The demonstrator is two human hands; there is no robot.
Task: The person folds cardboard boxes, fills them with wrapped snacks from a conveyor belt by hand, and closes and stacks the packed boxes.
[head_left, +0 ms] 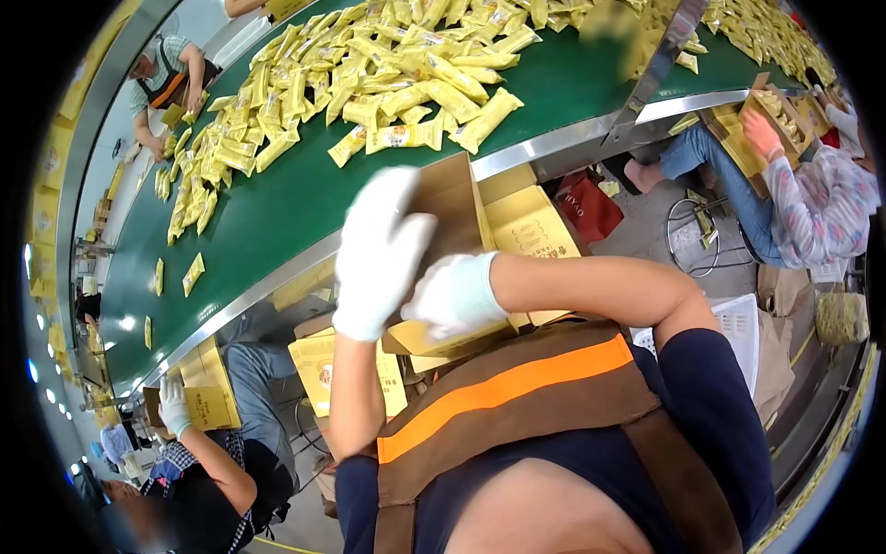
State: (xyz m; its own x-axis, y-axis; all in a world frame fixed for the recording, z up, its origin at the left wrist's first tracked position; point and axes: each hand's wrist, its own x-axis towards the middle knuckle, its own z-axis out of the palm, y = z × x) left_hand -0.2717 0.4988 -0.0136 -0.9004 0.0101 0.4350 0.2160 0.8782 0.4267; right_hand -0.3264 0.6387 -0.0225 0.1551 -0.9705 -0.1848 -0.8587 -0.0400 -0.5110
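A yellow cardboard box (452,198) with a brown inside stands open in front of my body, against the edge of the green conveyor belt (554,92). My left hand (380,254), in a white glove, is over the box's left side, fingers stretched out and thumb apart, holding nothing visible. Across the lower part of the box lies my right hand (454,295), also gloved; its fingers are blurred and partly hidden, so their grip cannot be made out. Yellow wrapped packets (406,137) are heaped on the belt just beyond my left hand.
A metal rail (544,148) edges the belt. To the left, a co-worker (208,462) has a gloved hand at another box (208,406). Another person (812,212) sits at the right with a carton. A person (171,78) works across the belt. A round stool (692,235) stands right.
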